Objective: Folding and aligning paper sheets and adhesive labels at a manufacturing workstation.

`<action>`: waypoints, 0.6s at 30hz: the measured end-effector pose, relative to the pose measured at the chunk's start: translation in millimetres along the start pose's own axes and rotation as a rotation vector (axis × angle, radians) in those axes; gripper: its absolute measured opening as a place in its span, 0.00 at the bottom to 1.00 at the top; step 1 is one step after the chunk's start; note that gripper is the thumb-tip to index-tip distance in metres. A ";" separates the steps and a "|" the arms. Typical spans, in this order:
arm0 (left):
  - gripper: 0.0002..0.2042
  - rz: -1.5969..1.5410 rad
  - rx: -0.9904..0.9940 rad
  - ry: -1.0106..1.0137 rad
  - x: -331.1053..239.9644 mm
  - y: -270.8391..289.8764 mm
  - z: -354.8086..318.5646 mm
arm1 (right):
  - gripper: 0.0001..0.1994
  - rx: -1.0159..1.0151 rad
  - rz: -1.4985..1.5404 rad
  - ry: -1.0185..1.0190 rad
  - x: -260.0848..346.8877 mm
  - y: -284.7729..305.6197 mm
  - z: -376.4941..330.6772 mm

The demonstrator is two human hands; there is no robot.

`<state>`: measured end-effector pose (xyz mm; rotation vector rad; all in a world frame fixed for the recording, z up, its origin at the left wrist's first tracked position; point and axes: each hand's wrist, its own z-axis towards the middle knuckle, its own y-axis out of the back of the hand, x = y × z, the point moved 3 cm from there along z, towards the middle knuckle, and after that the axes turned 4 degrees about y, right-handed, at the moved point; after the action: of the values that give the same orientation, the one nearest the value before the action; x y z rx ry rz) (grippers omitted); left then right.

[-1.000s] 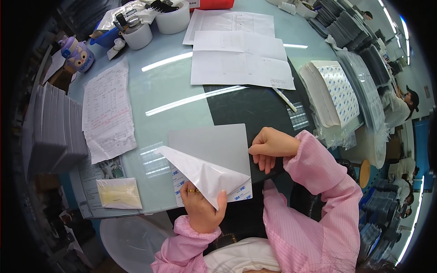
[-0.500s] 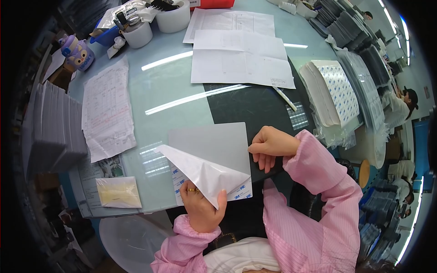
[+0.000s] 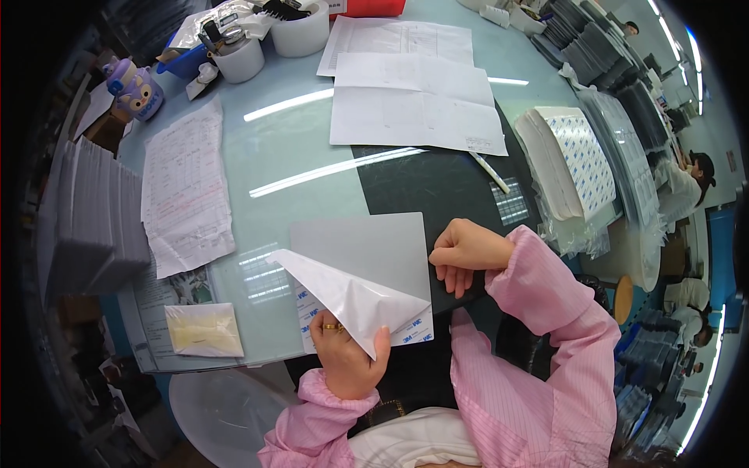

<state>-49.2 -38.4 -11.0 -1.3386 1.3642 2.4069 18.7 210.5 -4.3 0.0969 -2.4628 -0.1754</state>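
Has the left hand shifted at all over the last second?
No, not visibly: judged against the yellow packet lying to its left, the left hand stays in place, still at the folded-back white liner.

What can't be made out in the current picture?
Head view, left hand: some fingertips are hidden behind the white film.
Head view, surface under the film: covered by it.
Head view, right hand: too close to the grey sheet to tell whether they touch.
Head view, red item: cut off by the upper edge.
Head view, left paper: writing too small to read.
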 end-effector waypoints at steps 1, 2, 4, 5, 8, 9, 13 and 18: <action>0.18 0.000 -0.002 -0.001 -0.2 0.2 0.1 | 0.14 0.007 0.018 0.010 -1.5 0.5 0.0; 0.18 0.004 -0.004 0.003 -0.3 0.2 0.2 | 0.14 0.014 0.036 0.019 -1.9 0.6 0.0; 0.18 0.008 -0.005 0.008 -0.8 0.3 0.1 | 0.14 0.013 0.036 0.020 0.0 0.0 -1.3; 0.18 0.012 -0.011 0.006 -1.0 0.6 0.3 | 0.13 0.012 0.037 0.022 0.6 -0.2 -1.6; 0.19 0.015 -0.008 0.002 0.1 0.4 -0.7 | 0.13 0.000 0.008 0.016 0.5 -0.2 -0.6; 0.19 0.013 -0.001 0.001 0.7 -0.1 -0.7 | 0.13 -0.001 0.007 0.016 -0.3 0.2 -0.2; 0.18 0.001 0.003 0.010 1.0 -0.4 -0.2 | 0.14 0.005 0.022 0.029 0.7 0.3 -1.2; 0.18 0.007 -0.018 0.003 -1.0 1.4 -0.4 | 0.14 0.003 -0.008 0.029 2.1 -1.9 -1.3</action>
<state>-48.9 -39.2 -9.5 -1.3443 1.3527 2.4285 17.9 208.2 -2.3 0.1097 -2.4344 -0.1732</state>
